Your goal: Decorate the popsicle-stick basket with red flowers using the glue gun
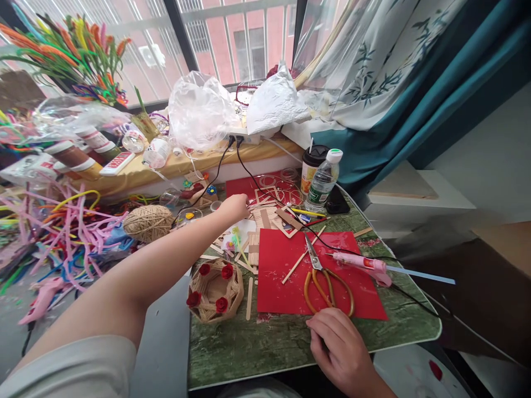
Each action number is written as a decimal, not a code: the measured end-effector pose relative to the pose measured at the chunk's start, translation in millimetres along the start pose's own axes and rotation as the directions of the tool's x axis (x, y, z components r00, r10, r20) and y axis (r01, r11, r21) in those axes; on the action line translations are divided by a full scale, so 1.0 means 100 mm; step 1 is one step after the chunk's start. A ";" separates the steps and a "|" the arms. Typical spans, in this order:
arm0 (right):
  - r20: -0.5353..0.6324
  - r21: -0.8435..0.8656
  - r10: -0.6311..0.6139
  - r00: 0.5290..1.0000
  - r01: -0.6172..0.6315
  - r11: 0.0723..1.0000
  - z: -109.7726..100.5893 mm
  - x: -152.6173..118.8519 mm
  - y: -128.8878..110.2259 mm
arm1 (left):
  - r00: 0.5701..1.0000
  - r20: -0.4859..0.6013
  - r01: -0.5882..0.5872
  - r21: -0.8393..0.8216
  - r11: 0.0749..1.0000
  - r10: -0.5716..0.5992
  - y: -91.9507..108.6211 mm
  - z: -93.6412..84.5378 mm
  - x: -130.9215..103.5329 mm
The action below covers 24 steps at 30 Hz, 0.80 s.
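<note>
My left hand (234, 209) reaches out over a pile of wooden craft sticks (264, 216) at the middle of the table. Its fingers are mostly hidden behind the back of the hand, so what they touch cannot be made out. My right hand (342, 344) rests at the near edge with its fingers curled and nothing visible in them. Just beyond it lie scissors (329, 282) with orange-brown handles, partly on a red sheet (276, 276). A pink hot glue gun (360, 262) with a glue stick lies on that sheet's right side. A twine-wrapped basket (215, 291) with red roses stands at left.
A water bottle (324, 179) and a lidded cup (312, 165) stand at back right, beside a black phone (337, 200). Black cords cross the table. A twine ball (148, 223) and pink pipe cleaners (78, 232) crowd the left. A second glue gun (45, 298) lies there.
</note>
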State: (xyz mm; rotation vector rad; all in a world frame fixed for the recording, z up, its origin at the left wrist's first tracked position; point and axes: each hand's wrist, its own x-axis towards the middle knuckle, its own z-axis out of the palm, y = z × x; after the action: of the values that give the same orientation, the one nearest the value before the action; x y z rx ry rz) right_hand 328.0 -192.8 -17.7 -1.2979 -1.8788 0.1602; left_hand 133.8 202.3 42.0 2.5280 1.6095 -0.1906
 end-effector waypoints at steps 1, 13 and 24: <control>0.000 0.001 -0.001 1.000 0.001 1.000 0.00 0.00 0.00 | 1.000 0.005 -0.002 -0.001 1.000 0.002 0.02 0.01 -0.01; 0.000 0.014 0.008 1.000 -0.008 1.000 0.01 -0.02 0.00 | 0.997 0.000 0.074 -0.063 0.995 -0.074 -0.07 0.06 -0.02; 0.009 0.024 0.023 1.000 -0.023 0.999 0.01 -0.04 0.01 | 0.988 -0.025 -0.154 -0.034 0.988 0.153 -0.06 0.02 -0.06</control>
State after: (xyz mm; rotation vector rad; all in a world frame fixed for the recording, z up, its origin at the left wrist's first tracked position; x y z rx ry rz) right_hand 328.7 -195.1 -21.0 -1.3050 -1.8644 0.2003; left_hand 125.7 199.3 40.4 2.6208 1.4038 -0.1166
